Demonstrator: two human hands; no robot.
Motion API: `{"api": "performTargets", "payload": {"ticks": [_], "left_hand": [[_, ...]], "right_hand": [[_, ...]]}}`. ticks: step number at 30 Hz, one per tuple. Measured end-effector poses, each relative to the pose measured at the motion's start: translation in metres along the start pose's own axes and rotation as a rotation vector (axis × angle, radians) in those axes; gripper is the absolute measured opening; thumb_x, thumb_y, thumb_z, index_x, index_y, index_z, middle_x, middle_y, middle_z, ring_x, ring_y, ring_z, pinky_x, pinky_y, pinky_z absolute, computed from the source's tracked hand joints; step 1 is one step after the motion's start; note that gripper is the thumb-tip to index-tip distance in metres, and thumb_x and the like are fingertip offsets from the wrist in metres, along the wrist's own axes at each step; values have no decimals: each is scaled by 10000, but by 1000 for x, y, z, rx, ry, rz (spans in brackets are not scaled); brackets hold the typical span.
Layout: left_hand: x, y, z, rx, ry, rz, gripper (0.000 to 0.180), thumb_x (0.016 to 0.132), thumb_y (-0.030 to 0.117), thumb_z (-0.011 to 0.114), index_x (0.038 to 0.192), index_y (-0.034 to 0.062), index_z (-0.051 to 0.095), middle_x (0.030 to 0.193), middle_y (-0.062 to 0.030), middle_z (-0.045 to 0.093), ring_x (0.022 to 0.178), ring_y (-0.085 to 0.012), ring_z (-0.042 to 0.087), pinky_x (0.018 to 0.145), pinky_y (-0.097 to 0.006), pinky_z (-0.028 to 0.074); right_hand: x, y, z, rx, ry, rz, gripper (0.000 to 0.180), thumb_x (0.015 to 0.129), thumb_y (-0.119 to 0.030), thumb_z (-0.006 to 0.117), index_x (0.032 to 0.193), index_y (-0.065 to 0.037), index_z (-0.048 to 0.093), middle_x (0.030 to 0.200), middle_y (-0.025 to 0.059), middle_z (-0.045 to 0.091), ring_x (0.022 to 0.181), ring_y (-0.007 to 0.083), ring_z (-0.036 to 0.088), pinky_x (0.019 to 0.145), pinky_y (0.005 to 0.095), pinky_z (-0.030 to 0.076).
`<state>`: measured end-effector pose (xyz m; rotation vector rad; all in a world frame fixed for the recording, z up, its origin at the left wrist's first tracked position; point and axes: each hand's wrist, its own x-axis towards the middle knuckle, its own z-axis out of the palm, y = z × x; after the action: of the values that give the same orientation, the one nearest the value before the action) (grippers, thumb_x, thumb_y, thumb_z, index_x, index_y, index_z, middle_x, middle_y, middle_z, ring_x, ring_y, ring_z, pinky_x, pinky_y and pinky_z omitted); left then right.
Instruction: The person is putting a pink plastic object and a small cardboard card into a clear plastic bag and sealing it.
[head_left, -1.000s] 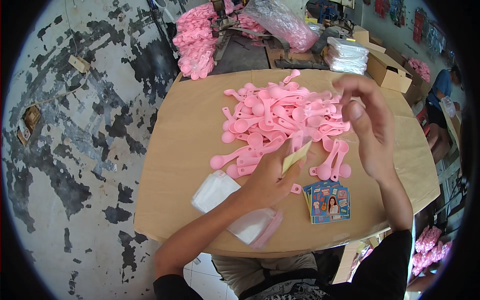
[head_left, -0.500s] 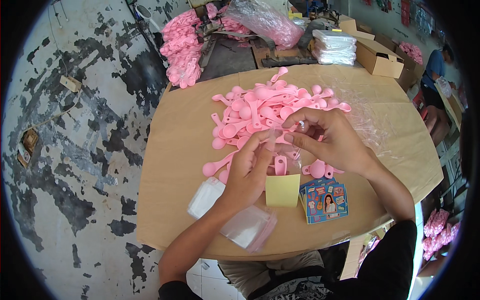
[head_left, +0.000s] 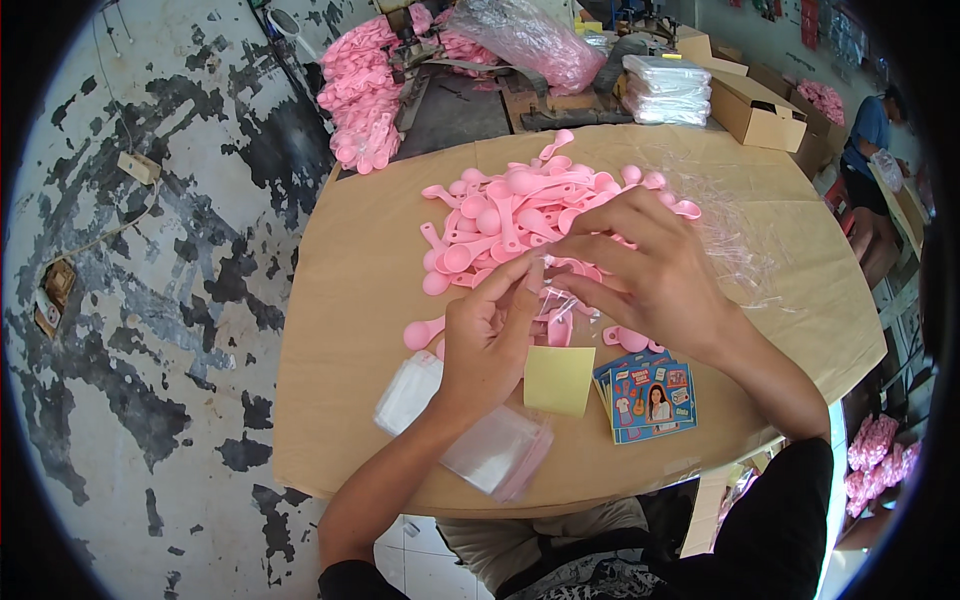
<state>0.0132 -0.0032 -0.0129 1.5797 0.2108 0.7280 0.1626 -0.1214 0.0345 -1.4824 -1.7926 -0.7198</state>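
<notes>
Left grip is closed, thumb and fingers pinching the top of a clear bag; right grip has thumb and forefinger bent in at the same spot, fingertips right by the left ones, but cannot tell if they're closed on the plastic. Bag hangs below the fingertips, above the near half of the desk, with a pink spoon showing at it; yellow card just below, blank side showing, cannot tell whether it's inside the bag. Big spoon pile on the desk beyond the hands, heads and handles jumbled every way, partly hidden by the right hand. Thin clear strips scattered right of the pile. Blue cards in a loose stack, picture side up, just right of the yellow one. Flat clear sleeves near the front edge, partly behind the left forearm, white packet next to them. Behind the desk: bagged pink bundles at left, large plastic sack in the middle, stacked clear packs and an open carton to the right. Person in a blue top at far right.
</notes>
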Motion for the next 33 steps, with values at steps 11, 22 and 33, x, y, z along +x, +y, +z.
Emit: {"api": "performTargets", "payload": {"ticks": [11, 22, 33], "left_hand": [[-1, -3, -3, 218, -117, 32, 371, 1004, 95, 484, 1330, -80, 485, 1098, -89, 645, 904, -80, 622, 737, -223, 516], [2, -10, -6, 341, -234, -22, 360, 1013, 96, 439, 1354, -10, 489, 980, -69, 671, 826, -106, 674, 675, -223, 548], [19, -6, -12, -229, -50, -213, 366, 1030, 219, 438, 1337, 21, 446, 1243, -172, 603, 883, -176, 688, 753, -300, 587]], "right_hand": [[-8, 9, 18, -104, 25, -64, 209, 709, -149, 765, 906, -92, 725, 882, 12, 675, 856, 192, 603, 726, 335, 502], [4, 34, -9, 413, -42, 502, 72, 819, -89, 623, 837, -32, 663, 771, 29, 656, 694, 128, 600, 640, 271, 463], [-73, 208, -79, -45, -611, 709, 209, 829, 38, 556, 1004, 16, 668, 988, 106, 705, 852, 182, 677, 786, 303, 512]]}}
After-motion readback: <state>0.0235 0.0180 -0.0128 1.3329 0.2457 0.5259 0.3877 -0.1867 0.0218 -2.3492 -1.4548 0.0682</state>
